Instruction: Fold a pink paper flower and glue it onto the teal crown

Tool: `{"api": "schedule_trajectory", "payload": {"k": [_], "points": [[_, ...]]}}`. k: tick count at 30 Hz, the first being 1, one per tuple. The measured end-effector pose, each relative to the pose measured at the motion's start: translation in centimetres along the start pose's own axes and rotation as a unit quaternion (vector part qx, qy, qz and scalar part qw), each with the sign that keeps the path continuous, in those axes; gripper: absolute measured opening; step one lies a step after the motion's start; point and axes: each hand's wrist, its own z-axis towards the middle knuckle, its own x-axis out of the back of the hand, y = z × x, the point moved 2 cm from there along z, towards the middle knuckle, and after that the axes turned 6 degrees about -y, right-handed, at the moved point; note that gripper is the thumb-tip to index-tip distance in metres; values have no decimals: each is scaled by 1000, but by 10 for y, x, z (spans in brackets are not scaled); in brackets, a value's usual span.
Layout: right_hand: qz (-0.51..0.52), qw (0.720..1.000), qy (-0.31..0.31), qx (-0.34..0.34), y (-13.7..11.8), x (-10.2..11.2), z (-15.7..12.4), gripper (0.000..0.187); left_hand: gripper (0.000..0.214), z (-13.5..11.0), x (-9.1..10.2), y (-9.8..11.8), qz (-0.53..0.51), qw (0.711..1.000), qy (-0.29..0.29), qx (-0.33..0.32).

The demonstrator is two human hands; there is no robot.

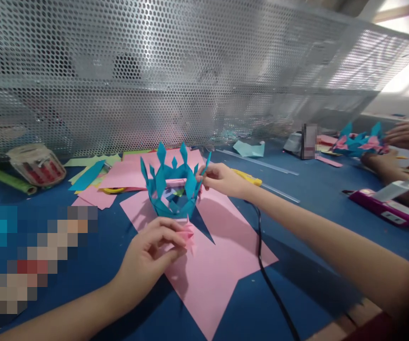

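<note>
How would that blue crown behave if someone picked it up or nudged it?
The crown looks like thin folded paper, so it is probably light and would likely slide when nudged. Being hollow in the middle, it would probably squash if squeezed. Its tall, narrow spikes may bend easily.

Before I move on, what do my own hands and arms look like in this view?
The left hand and right hand wear no gloves; no rings or watch show. The left forearm and right forearm look slim and bare, without sleeves in view.
</note>
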Motion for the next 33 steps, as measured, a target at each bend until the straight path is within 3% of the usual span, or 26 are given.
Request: {"api": "schedule_trajectory", "payload": {"k": [4,8,14,18,22,27,33], "points": [[-1,1000,-4,-13,9,-3,-9,33,16,0,-2,7,42,999,-19,-4],[-40,996,46,-57,10,2,-23,33,19,1,-3,14,65,998,-2,6],[-139,946,162,-245,46,31,-62,31,18,0,-3,12,51,998,29,33],[-137,906,160,-367,82,47,-74,29,19,0,-3,8,33,997,36,66],[-87,888,121,-434,107,58,-75,31,8,3,-2,5,32,995,59,78],[9,897,118,-426,123,67,-84,31,8,5,0,2,18,991,84,100],[125,928,176,-302,121,63,-82,32,2,7,0,5,59,987,89,123]]}}
